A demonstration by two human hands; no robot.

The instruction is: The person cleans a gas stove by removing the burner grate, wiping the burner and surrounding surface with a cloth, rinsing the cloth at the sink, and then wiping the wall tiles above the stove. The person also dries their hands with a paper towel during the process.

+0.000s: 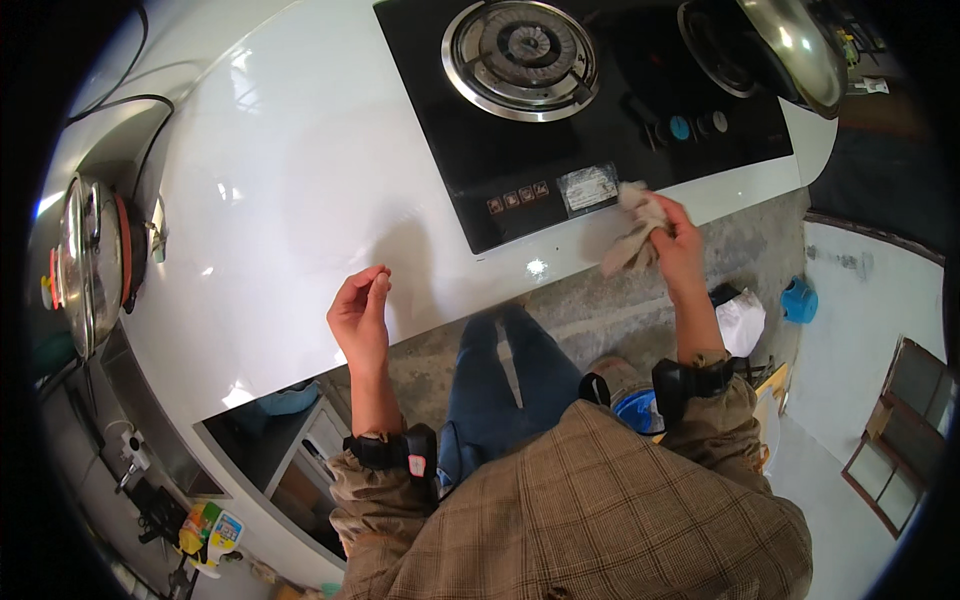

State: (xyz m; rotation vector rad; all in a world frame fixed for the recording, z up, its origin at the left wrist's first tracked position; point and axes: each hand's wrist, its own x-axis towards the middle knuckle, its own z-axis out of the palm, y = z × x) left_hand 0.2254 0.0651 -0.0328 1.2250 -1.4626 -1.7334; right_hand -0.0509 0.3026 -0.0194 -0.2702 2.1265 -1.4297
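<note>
A crumpled beige cloth [637, 236] hangs from my right hand [679, 251], pinched between thumb and fingers. It is just past the front edge of the black glass gas cooktop [517, 169], beside a silvery label [588, 189] that bears writing. My left hand [364, 311] is over the white countertop [300, 187], left of the cooktop, thumb and fingertips pressed together. Nothing shows between them. The cooktop's left burner [529, 46] is bare, and its control knobs [679, 127] sit toward the right.
A shiny metal pan [799, 49] covers part of the right burner. At the far left stands a lidded metal pot [94, 262] near black cables. Below the counter is an open cabinet [292, 450]. On the floor are a bucket [634, 397], a white bag [741, 322] and a blue stool [799, 300].
</note>
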